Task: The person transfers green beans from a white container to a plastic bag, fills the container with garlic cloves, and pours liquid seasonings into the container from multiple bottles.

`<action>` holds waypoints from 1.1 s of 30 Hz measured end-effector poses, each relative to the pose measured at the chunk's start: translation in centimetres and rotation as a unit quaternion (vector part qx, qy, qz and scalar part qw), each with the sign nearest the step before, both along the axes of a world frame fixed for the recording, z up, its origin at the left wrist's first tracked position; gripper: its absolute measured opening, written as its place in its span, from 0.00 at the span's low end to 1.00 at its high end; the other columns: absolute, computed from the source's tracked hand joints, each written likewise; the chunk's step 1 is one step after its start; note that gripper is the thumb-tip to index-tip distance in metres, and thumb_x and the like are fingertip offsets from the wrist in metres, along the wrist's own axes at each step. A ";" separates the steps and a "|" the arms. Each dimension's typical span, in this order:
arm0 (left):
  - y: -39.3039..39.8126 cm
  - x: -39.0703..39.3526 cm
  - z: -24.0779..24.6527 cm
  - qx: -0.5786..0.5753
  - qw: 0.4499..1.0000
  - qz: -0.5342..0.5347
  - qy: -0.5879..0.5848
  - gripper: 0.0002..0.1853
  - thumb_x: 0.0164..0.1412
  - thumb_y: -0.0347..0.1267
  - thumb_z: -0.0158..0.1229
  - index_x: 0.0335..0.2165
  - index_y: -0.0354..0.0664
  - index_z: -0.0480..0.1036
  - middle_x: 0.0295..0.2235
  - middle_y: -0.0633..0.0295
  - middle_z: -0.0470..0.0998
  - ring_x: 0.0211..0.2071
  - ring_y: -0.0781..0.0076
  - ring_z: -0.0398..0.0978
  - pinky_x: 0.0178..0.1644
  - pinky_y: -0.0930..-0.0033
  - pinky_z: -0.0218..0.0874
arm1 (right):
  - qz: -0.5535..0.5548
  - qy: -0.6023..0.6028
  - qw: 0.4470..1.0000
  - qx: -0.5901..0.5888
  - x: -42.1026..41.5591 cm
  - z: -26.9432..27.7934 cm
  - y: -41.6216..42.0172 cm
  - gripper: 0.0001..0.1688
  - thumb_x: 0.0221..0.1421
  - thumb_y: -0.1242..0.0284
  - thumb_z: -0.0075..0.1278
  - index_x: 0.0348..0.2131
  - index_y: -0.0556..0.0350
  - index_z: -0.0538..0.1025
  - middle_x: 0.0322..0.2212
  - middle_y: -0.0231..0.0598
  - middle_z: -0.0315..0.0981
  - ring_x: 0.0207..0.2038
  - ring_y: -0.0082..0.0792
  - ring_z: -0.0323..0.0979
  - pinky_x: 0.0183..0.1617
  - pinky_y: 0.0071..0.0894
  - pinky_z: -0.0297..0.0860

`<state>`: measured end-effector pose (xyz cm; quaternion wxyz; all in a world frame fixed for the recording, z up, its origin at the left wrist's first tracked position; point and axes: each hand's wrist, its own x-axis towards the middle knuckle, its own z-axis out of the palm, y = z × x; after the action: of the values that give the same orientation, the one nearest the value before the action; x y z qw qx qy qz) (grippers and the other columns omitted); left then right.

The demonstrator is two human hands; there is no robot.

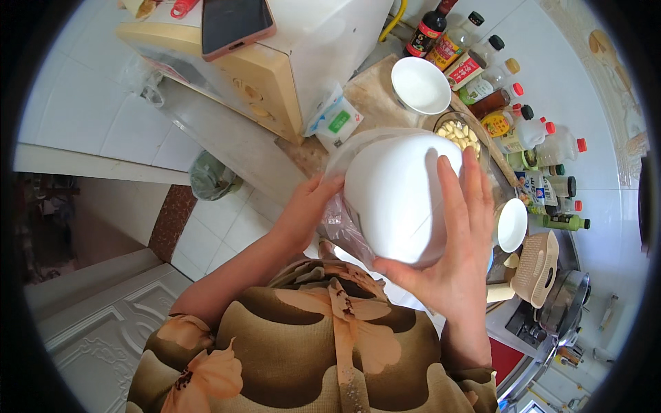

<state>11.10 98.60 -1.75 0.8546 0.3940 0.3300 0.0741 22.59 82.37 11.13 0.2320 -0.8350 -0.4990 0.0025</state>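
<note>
A large smooth white rounded object point(397, 191), perhaps a container or the underside of a bowl, is between my hands in front of my chest. Clear plastic film or a bag point(343, 222) lies along its left and lower edge. My left hand point(315, 201) grips that left edge with the plastic, thumb on top. My right hand point(452, 248) is spread over the right side, fingers on the white surface and thumb at the lower edge. Just beyond are a glass bowl of pale peeled cloves or nuts point(457, 135) and a white bowl with white contents point(421, 86).
Sauce and oil bottles point(465, 67) line the wall at the right. A microwave-like appliance point(268, 88) bears a phone point(235, 26). A printed packet point(338, 121), a white bowl point(511, 225), a beige basket point(537, 268) and a lidded pot point(563, 304) stand on the counter. A lined bin point(211, 175) is below.
</note>
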 end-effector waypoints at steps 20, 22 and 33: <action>0.0 0.2 0.9 -0.030 0.999 -0.009 0.029 0.23 0.62 0.46 0.50 0.44 0.38 0.71 0.38 0.62 0.74 0.38 0.72 0.70 0.39 0.68 0.67 | 0.001 -0.026 1.000 0.017 0.4 0.9 0.4 0.59 0.28 0.41 0.64 0.56 0.55 0.66 0.59 0.60 0.53 0.60 0.59 0.53 0.60 0.56 0.52; -0.1 0.1 0.8 -0.026 0.999 -0.010 0.024 0.22 0.62 0.46 0.50 0.43 0.38 0.71 0.38 0.62 0.74 0.38 0.72 0.71 0.38 0.68 0.67 | 0.000 -0.034 0.999 0.021 0.1 1.2 0.8 0.60 0.28 0.41 0.64 0.56 0.56 0.66 0.59 0.61 0.53 0.60 0.59 0.53 0.60 0.57 0.52; -0.4 0.5 2.2 0.009 0.999 -0.043 0.016 0.26 0.62 0.50 0.49 0.45 0.37 0.70 0.41 0.60 0.73 0.38 0.72 0.71 0.35 0.71 0.67 | -0.010 -0.062 0.998 0.031 0.4 2.1 0.6 0.59 0.28 0.41 0.63 0.55 0.57 0.67 0.59 0.58 0.54 0.60 0.57 0.53 0.61 0.54 0.51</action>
<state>11.61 98.16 0.46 0.8479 0.4169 0.3258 0.0338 22.98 82.98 13.27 0.2260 -0.8310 -0.5039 -0.0671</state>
